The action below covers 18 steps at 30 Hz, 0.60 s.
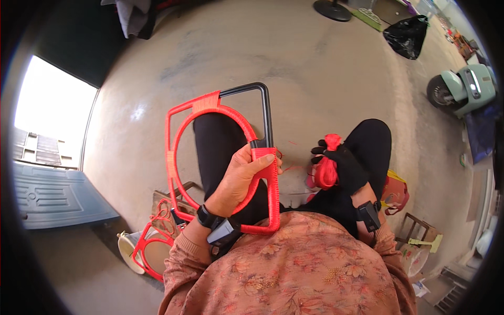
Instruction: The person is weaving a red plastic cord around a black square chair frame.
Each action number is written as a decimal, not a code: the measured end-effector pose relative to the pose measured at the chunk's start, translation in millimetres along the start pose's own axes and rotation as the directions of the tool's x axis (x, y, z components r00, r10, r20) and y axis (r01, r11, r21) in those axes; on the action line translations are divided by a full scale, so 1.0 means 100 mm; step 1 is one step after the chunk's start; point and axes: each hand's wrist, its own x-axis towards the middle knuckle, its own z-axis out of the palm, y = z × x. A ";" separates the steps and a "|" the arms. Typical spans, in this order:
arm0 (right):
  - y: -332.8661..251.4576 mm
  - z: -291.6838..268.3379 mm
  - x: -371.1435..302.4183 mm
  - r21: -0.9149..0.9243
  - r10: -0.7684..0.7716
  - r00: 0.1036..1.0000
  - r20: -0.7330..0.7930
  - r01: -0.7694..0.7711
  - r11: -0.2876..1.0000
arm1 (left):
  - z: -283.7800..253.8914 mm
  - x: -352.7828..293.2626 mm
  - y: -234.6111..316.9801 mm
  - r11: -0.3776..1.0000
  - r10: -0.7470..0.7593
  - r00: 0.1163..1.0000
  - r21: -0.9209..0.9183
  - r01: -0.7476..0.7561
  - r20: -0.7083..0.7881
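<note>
My bare left hand (235, 176) is closed around one side of a rectangular frame (206, 103) that has a ring set inside it. Red cord covers most of the frame and ring, while black tube shows bare at the upper right corner. The frame is held upright over my left thigh. In a black fingerless glove, my right hand (350, 169) grips a bundle of red cord (326, 172) near my right knee. Thin red strands show between the two hands; where they run is hard to make out.
Down on the left, another red-wrapped frame (154, 240) leans by a whitish bucket (129, 253). A blue panelled door (63, 194) lies beyond it. On the right are a yellow and red bag (395, 193), a pale green scooter (471, 88) and a black plastic bag (407, 35).
</note>
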 end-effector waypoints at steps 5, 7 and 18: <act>-0.16 0.06 -0.11 -0.771 -0.014 0.991 -0.131 -0.093 0.629 | 0.11 0.13 -0.28 0.999 -0.003 1.000 -0.047 0.002 -0.008; -0.28 0.18 -0.13 -0.982 -0.262 0.958 -0.116 -0.071 0.173 | 0.07 0.15 -0.34 0.994 -0.001 1.000 -0.107 0.000 -0.011; -0.54 1.28 0.09 -0.598 -0.303 0.588 0.750 0.408 -0.690 | 0.23 0.15 -0.29 0.901 0.331 0.903 -0.192 -0.389 -0.276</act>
